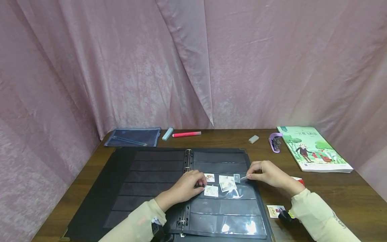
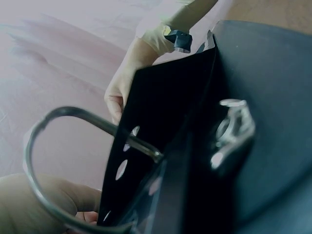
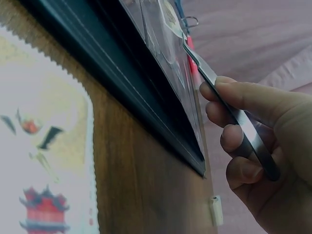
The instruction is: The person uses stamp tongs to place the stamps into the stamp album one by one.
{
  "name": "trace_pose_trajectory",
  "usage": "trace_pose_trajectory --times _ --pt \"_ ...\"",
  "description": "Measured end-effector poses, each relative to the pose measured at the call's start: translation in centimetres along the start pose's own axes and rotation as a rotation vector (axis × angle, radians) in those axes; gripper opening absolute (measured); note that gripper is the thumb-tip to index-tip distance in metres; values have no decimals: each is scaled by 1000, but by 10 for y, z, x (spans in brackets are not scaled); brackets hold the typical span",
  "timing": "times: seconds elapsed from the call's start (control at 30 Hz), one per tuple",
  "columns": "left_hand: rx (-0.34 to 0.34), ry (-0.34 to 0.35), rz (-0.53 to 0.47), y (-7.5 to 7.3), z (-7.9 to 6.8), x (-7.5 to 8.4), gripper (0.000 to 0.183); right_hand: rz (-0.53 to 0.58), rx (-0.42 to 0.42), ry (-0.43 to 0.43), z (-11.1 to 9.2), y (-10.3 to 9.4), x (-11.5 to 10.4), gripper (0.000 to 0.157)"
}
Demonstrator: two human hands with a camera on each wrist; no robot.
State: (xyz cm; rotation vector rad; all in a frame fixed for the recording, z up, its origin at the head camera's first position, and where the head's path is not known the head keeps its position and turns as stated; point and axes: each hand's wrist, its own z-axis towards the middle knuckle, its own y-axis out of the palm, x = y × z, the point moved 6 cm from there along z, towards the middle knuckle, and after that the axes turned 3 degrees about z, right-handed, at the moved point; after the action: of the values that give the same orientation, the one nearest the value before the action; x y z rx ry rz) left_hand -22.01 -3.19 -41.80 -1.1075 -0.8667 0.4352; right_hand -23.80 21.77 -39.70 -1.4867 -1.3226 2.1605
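Note:
My right hand (image 1: 267,173) grips a pair of metal tweezers (image 3: 243,129) between thumb and fingers. In the right wrist view their tips meet the edge of a pale stamp (image 3: 171,18). My left hand (image 1: 188,188) rests with bent fingers on the clear pocket page (image 1: 223,220) of a black ring album (image 1: 90,198), by its inner edge. Near its fingertips lie a small stamp (image 1: 209,177) and a white-edged stamp (image 1: 211,191). Larger pale stamps (image 1: 227,183) overlap beside them, and a small clear-looking square (image 1: 237,178) with a white outline sits at the tweezers' tip.
Right of the album lie a loose stamp (image 1: 275,211) and a red-and-white item (image 1: 299,180) partly behind the forearm. Along the back are a mesh pouch (image 1: 133,137), a light-blue stick (image 1: 167,134), a red marker (image 1: 186,134), an eraser (image 1: 253,139), a purple stapler (image 1: 274,142) and a green book (image 1: 314,149).

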Motion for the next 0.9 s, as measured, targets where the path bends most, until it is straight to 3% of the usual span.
trace_pose_trajectory --times 0.2,0.6,0.9 --pt "-6 -2 3 1 1 -1 14 -1 -28 12 -1 2 -1 10" --pt "-4 -4 -1 -1 1 0 14 13 -96 -58 2 2 -6 8" --pt "-7 -3 -3 -1 0 1 14 30 -171 -44 5 3 -6 9"
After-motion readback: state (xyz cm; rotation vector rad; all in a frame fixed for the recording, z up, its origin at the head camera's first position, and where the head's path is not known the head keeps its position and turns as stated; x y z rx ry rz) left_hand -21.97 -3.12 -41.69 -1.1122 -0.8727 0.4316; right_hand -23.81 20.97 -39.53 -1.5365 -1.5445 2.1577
